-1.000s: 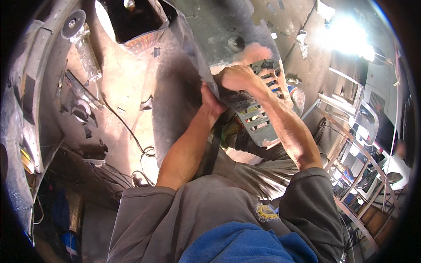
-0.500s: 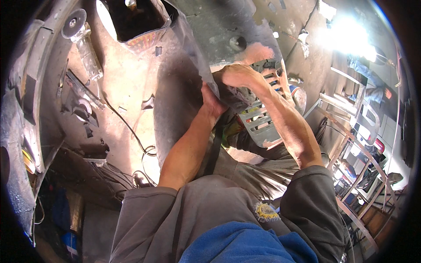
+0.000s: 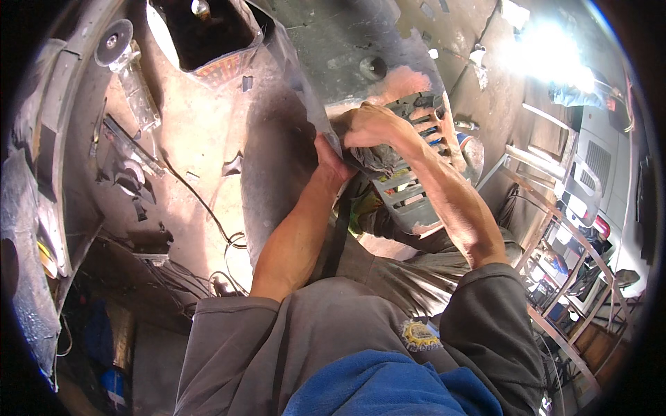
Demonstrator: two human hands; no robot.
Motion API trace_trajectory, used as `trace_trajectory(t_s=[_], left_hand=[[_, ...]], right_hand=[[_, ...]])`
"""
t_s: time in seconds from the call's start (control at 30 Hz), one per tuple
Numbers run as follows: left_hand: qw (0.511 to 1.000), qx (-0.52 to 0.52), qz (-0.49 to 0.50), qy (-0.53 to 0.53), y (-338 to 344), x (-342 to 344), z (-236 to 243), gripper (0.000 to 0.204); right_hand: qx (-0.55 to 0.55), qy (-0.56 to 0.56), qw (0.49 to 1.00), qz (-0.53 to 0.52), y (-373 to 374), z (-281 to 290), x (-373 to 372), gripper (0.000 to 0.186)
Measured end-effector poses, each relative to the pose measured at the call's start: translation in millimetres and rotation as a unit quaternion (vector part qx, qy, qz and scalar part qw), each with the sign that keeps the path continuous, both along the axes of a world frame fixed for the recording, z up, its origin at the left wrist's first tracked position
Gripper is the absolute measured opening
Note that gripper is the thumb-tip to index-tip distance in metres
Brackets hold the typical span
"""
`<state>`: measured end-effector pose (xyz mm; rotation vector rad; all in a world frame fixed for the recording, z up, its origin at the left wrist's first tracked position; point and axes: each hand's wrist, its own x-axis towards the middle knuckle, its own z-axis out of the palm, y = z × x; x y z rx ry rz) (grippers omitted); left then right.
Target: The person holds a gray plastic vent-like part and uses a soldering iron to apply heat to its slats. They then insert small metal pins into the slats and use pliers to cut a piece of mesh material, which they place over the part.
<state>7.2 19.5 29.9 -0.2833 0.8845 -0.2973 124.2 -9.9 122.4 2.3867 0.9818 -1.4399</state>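
One panel [image 3: 347,59], long axis apparently pointing away

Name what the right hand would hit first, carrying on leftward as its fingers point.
Most likely the grey panel's edge, just left of the right hand; depth is unclear, and the fingers may already touch it.

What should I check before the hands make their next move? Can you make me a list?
1. Left hand on the grey panel's edge: ok.
2. Right hand near the slots, away from the grinder: ok, the grinder lies off to the left.
3. What the right hand's fingers hold: cannot tell, partly hidden.
4. Gloves on: not ok, both hands are bare.
5. Floor free of scraps: not ok, dark scraps lie there.
6. Grinder unplugged: cannot tell.
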Motion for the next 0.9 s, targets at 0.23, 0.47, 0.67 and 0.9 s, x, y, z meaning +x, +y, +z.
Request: trace_trajectory(t_s=[0.23, 0.47, 0.67, 0.9], left_hand=[[0.999, 0.003, 0.017, -0.049, 4, 2, 12, 0.082], [0.999, -0.002, 0.020, -0.043, -1, -3, -5, 0.082], [0.997, -0.030, 0.031, -0.072, 6, 2, 13, 0.076], [0.993, -0.067, 0.051, -0.084, 0, -5, -4, 0.071]], right_hand=[[-0.053, -0.069, 0.991, 0.106, -26, -2, -1, 0.046], [-0.007, -0.024, 1.000, 0.003, -12, 8, -12, 0.043], [-0.141, -0.073, 0.981, 0.110, -42, 27, 22, 0.030], [-0.097, -0.126, 0.985, 0.069, -61, 74, 24, 0.026]])
